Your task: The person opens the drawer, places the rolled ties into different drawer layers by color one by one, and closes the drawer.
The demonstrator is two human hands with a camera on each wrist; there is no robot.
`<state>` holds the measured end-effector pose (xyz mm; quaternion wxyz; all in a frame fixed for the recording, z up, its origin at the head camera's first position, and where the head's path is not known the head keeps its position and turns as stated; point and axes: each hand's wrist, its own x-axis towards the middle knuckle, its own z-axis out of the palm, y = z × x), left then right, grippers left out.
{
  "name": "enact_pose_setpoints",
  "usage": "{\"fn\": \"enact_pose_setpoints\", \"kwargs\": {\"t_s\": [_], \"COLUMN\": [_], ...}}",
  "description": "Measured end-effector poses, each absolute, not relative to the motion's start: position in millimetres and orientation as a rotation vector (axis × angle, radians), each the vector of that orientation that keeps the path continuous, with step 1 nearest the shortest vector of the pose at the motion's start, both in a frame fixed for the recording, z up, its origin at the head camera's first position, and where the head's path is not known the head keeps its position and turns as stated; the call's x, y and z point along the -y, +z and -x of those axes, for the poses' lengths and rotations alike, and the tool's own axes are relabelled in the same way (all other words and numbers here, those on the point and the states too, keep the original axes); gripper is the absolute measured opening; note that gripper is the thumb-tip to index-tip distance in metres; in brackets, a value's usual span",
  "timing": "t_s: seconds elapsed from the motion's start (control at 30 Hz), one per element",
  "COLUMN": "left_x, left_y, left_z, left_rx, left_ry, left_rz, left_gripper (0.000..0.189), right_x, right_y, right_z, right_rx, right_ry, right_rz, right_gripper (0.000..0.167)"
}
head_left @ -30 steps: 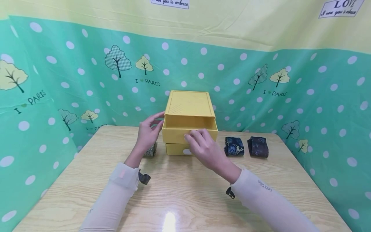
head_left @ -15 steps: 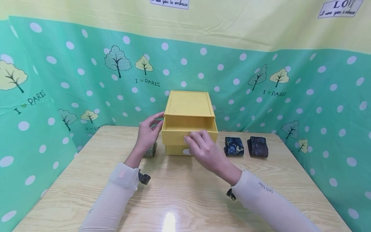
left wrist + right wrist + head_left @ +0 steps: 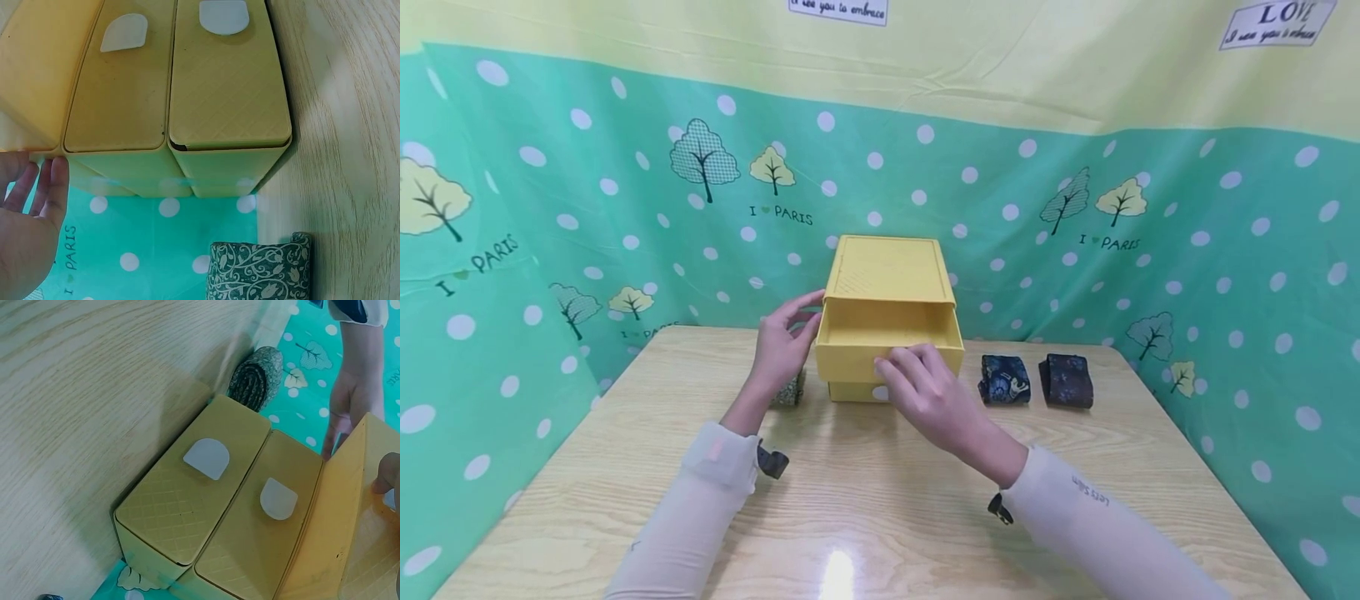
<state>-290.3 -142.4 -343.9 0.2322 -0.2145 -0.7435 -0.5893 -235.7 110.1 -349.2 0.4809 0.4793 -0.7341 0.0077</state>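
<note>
One yellow plastic top drawer (image 3: 850, 364), partly out of its boxy yellow cabinet (image 3: 895, 268), is grasped by the right hand (image 3: 928, 396); the cabinet is touched by the left hand (image 3: 780, 346), fingers extended. If overpulled, the drawer could be dropped. Two lower drawers (image 3: 228, 94) are seen in the left wrist view, one in the head view.

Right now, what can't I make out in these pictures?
- Head view: the near floor of the open drawer, hidden by its front panel.
- Head view: part of the patterned roll, behind the left hand.
- Left wrist view: the roll's lower end, cut by the bottom edge.
- Right wrist view: most of the right hand, cut by the right edge.
</note>
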Motion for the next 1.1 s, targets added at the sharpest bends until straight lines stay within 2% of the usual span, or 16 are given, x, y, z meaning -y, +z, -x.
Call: {"fn": "enact_pose_setpoints", "kwargs": {"t_s": [1.1], "left_x": [143], "left_y": [-344], "left_z": [291], "left_rx": [2.023], "left_ry": [-1.623], "left_rz": [0.611], "left_gripper": [0.038], "right_x": [-110], "right_y": [-352], "right_z": [224], "right_rx": [1.69], "right_ry": [0.064], "right_rz": [-1.192], "right_gripper": [0.024]}}
